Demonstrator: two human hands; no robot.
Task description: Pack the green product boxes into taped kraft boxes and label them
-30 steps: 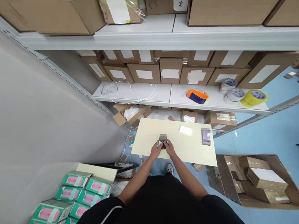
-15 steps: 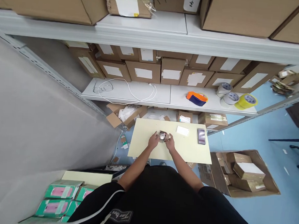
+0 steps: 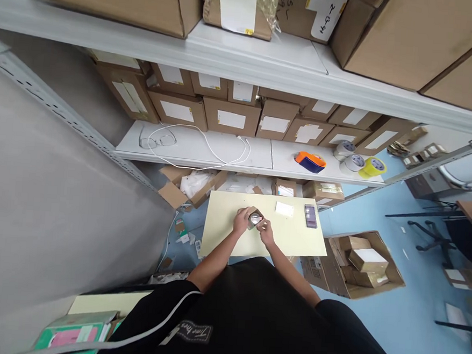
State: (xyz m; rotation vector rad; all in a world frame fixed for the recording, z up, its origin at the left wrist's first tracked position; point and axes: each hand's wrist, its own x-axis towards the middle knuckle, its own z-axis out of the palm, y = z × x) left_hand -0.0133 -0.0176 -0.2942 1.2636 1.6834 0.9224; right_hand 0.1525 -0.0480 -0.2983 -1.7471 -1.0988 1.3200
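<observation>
Over the pale yellow table (image 3: 219,235), both hands grip a small brown box (image 3: 252,211) with a shiny silver, rounded thing (image 3: 255,219) showing in its top. My left hand (image 3: 241,221) is closed around the box's left side. At the lower right corner, the fingers of my right hand (image 3: 266,233) pinch its edge. What the silver thing is cannot be made out. A white flat rectangle (image 3: 284,209) lies on the table beyond my right hand, and a dark purple rectangle, blurred by pixels, (image 3: 310,216) lies near the right edge.
Behind the table, a shelf (image 3: 205,156) holds a white cable (image 3: 201,131), glasses (image 3: 163,139), an orange and blue tape dispenser (image 3: 310,161), tape rolls (image 3: 352,163) and labelled cartons (image 3: 231,118). An open carton of boxes (image 3: 394,274) stands on the floor at right.
The small box has turned and tilted a little in my hands, and my right hand has shifted down to its lower corner. The camera view has swung slightly to the right.
</observation>
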